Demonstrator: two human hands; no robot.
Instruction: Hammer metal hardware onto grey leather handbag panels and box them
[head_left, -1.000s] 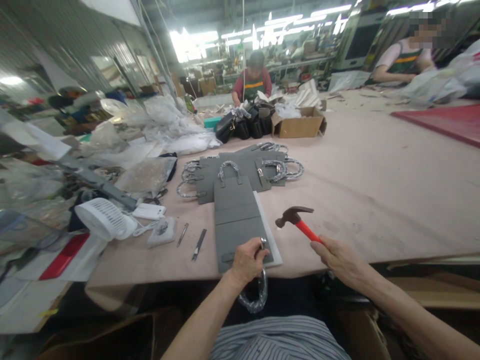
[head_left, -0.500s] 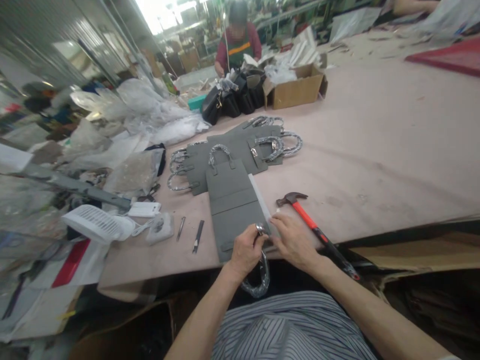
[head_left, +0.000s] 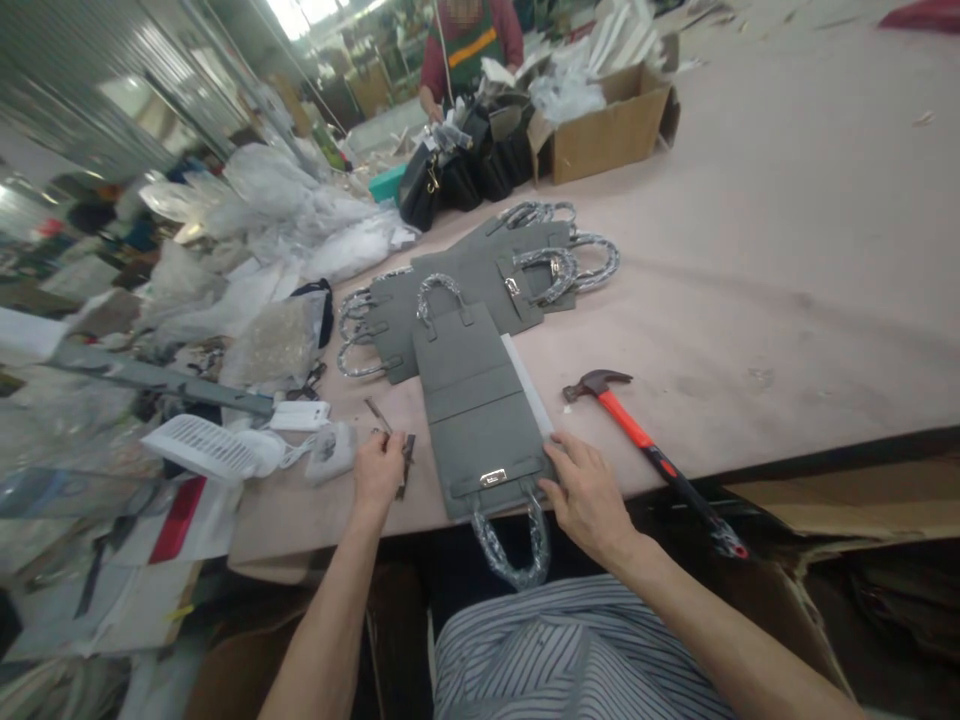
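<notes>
A flat grey bag panel (head_left: 476,400) lies at the table's near edge, with a metal clasp (head_left: 493,478) on its lower flap. Its plastic-wrapped handle (head_left: 510,560) hangs over the edge. My right hand (head_left: 589,495) grips the panel's lower right edge, beside a white strip (head_left: 529,385) that shows from under it. To the left, my left hand (head_left: 379,470) is closed, fingertips pinching a slim metal rod (head_left: 376,412). A dark cutter knife (head_left: 407,465) lies against those fingers, partly hidden. On the right rests a claw hammer (head_left: 630,425) with a red and black handle.
More grey bag pieces (head_left: 390,325) with wrapped handles lie behind the panel. Farther back are black bags (head_left: 457,180), a cardboard box (head_left: 611,130) and a person (head_left: 472,50). A white fan (head_left: 199,448) and plastic wrapping (head_left: 262,220) crowd the left side.
My left hand has left the clasp area and moved left to the small tools; the rod now tilts the other way. The clasp has come into view. My right hand stays at the panel's edge.
</notes>
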